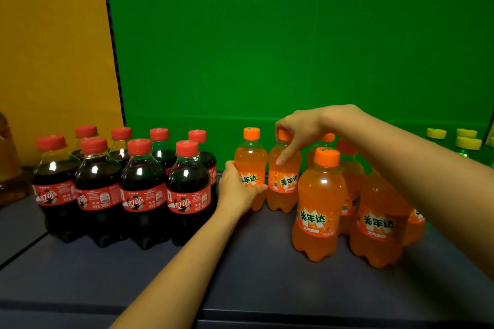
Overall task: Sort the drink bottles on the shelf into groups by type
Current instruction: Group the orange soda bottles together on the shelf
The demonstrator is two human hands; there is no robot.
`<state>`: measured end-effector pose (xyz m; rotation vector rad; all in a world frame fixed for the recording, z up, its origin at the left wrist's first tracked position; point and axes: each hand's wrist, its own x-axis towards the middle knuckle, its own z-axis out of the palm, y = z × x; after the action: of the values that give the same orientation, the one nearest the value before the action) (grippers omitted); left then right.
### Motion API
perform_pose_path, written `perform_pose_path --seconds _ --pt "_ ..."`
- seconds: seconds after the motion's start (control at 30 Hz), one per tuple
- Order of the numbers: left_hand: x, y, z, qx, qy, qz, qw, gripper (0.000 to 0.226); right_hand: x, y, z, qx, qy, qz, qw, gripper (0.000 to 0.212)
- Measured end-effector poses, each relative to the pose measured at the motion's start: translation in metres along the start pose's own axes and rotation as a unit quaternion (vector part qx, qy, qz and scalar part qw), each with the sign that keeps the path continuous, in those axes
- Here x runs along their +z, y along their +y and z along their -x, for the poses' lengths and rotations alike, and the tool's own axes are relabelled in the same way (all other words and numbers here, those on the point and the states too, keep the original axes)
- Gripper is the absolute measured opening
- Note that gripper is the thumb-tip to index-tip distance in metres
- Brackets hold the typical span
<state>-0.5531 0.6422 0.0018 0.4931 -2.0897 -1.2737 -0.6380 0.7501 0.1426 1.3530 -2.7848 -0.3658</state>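
Observation:
Several dark cola bottles (141,189) with red caps stand in two rows on the left of the dark shelf (240,275). Right of them stand several orange soda bottles (319,203) with orange caps. My left hand (238,189) wraps the lower body of one orange bottle (251,160) at the group's left edge. My right hand (299,131) grips the cap and shoulder of the neighbouring orange bottle (284,181) from above. Both bottles stand upright on the shelf. My right forearm hides part of the orange bottles behind it.
Green bottles with yellow caps (467,141) show at the far right edge. A large amber container (9,163) stands at the far left. A green back panel (294,48) and a yellow side panel (53,48) close the shelf. Bare shelf lies in front.

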Motion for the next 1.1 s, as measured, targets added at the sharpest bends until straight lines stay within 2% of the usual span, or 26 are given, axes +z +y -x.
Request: perform_pose_path --seconds 0.13,0.23,0.33,0.4,0.47,0.53,0.63,0.73,0.83,0.93,1.1 --pt "0.001 0.001 0.000 -0.005 0.003 -0.042 0.999 0.073 0.002 0.002 0.010 -0.007 0.041 -0.028 0.999 0.073" --pt "-0.001 0.008 0.007 0.005 0.014 -0.075 0.997 0.097 -0.002 0.010 0.029 -0.028 0.131 -0.063 0.989 0.058" --pt "-0.006 0.021 0.031 0.099 0.022 -0.072 0.992 0.089 -0.003 0.023 0.058 -0.050 0.215 -0.080 0.972 0.035" --pt "-0.008 0.029 0.054 0.169 -0.014 -0.022 0.985 0.082 0.000 0.033 0.075 -0.051 0.227 -0.092 0.968 0.028" --pt "-0.005 0.036 0.076 0.195 -0.073 0.011 0.978 0.086 0.006 0.043 0.089 -0.043 0.200 -0.097 0.974 0.031" --pt "0.002 0.040 0.091 0.195 -0.116 -0.005 0.974 0.097 0.012 0.050 0.097 -0.030 0.131 -0.110 0.985 0.039" --pt "0.021 0.039 0.097 0.164 -0.130 -0.023 0.978 0.110 0.018 0.054 0.099 -0.008 0.041 -0.149 0.988 0.050" --pt "0.035 0.033 0.094 0.144 -0.132 -0.013 0.981 0.098 0.017 0.057 0.095 0.004 0.015 -0.171 0.985 0.053" --pt "0.037 0.026 0.091 0.141 -0.161 -0.015 0.977 0.083 0.012 0.053 0.088 0.024 -0.042 -0.142 0.989 0.057" --pt "0.030 0.023 0.092 0.141 -0.127 -0.031 0.981 0.083 0.011 0.045 0.083 0.038 -0.077 -0.092 0.992 0.060" --pt "0.011 0.017 0.091 0.135 -0.050 -0.085 0.986 0.082 0.012 0.037 0.082 0.020 -0.047 -0.038 0.998 0.059"
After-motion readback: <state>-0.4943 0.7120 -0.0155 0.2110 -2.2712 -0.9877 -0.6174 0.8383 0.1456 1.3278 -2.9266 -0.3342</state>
